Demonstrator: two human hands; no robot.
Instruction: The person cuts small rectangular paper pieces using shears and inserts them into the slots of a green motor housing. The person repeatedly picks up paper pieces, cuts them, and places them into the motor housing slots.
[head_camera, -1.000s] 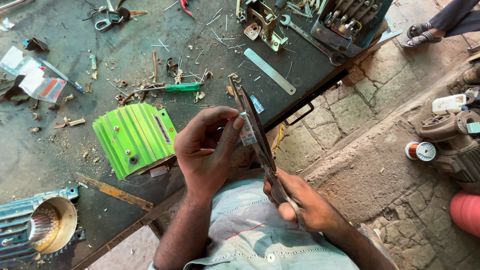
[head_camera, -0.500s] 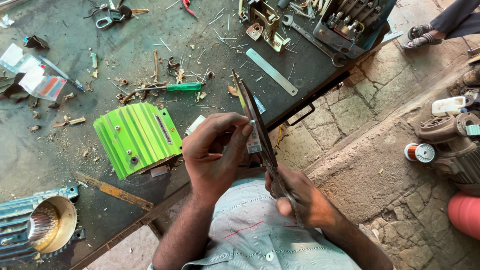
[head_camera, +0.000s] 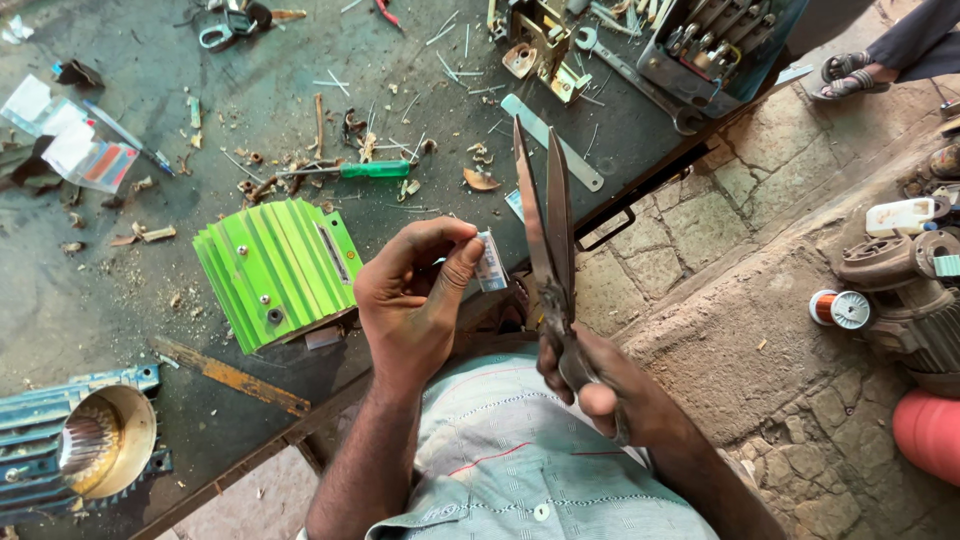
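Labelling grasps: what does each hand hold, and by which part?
Left hand pinches a small pale strip at its edge, between thumb and fingertips. Right hand holds large shears by the handles, blades up, slightly apart.

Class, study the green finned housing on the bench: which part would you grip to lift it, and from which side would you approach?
Probably grip the green finned housing across its two flat end faces, coming from above. The ribs run lengthwise, so fingers would slip into the grooves along its sides. It lies on the bench with open space around it, beside the left hand, which pinches a small paper piece.
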